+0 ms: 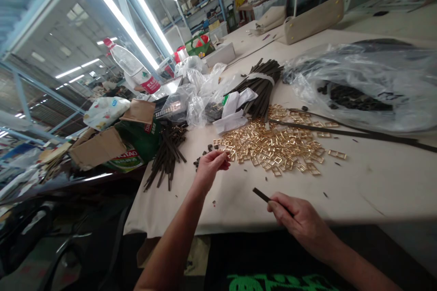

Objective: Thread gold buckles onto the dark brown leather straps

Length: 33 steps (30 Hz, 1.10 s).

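Observation:
My left hand (214, 165) is at the left edge of a heap of gold buckles (276, 143), its thumb and index finger closed in a pinch. A gold buckle touches or lies right by the fingertips; whether they hold it or something else, I cannot make out. Several small black loops (210, 147) lie just beyond this hand. Near the table's front edge, my right hand (293, 213) grips a short dark strap (261, 195) between thumb and fingers. The strap's free end points up and left toward the heap.
A bundle of dark straps (261, 86) lies behind the buckles, loose straps (169, 150) to the left. Long strips (341, 130) cross the right side beside a clear plastic bag (375, 90). A plastic bottle (131, 65), cardboard box (99, 147) and beige bag (314, 20) stand farther off.

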Tool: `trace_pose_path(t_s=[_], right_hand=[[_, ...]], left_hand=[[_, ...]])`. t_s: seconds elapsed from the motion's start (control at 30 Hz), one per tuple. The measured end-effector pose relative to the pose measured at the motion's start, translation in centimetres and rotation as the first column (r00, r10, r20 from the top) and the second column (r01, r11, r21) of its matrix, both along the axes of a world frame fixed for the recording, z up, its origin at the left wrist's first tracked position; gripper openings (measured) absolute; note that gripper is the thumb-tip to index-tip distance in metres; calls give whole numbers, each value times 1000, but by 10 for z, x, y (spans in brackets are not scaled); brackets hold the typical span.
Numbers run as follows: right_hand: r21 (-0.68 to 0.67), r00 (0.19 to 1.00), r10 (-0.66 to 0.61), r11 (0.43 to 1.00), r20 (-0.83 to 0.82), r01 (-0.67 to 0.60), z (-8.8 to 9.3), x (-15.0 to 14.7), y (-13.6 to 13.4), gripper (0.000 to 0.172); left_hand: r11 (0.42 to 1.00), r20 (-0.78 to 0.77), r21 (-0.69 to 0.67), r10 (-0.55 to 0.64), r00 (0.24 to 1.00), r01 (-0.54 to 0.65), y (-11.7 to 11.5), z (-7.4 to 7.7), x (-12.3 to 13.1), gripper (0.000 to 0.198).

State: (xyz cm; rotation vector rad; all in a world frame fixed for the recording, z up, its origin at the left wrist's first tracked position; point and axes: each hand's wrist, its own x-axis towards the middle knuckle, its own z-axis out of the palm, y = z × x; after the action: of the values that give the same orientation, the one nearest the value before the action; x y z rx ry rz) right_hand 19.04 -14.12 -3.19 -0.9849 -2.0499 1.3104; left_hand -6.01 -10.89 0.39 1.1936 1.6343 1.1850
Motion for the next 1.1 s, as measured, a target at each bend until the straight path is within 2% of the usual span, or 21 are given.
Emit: trace_pose_path(t_s=[0.07, 0.13, 0.27, 0.47, 0.63, 0.8, 0.97, 1.1], right_hand=[[-1, 1000, -7, 1000, 3, 7, 2, 0, 0, 34], [-3, 1000, -11, 1000, 7, 11, 5, -1, 0, 32], [-9, 999, -18, 1000, 27, 19, 8, -2, -4, 32], [-68, 1000, -5, 998, 21, 7, 7, -3, -15, 33], [-70, 1000, 16, 997, 27, -14, 12, -5, -22, 34], [-77, 999, 34, 997, 20, -32, 18, -9, -25, 33], [-102, 999, 34, 994, 18, -32, 21, -12, -27, 33], [-123, 1000, 26, 992, 5, -26, 23, -14, -28, 33]], left_hand=[[999, 267, -30, 49, 962, -43, -19, 7, 11, 38], [995, 476, -73, 92, 875, -65, -38, 11, 21, 35], [990, 615, -126, 126, 778, -61, -69, 10, 39, 31], [986, 666, -150, 156, 729, -74, -96, 3, 53, 32], [993, 600, -72, 121, 791, -97, -109, -1, 55, 25], [995, 546, -17, 88, 833, -94, -117, -3, 54, 21], [993, 564, -6, 100, 820, -117, -119, 0, 54, 21], [989, 616, -33, 133, 776, -143, -117, 4, 54, 23]])
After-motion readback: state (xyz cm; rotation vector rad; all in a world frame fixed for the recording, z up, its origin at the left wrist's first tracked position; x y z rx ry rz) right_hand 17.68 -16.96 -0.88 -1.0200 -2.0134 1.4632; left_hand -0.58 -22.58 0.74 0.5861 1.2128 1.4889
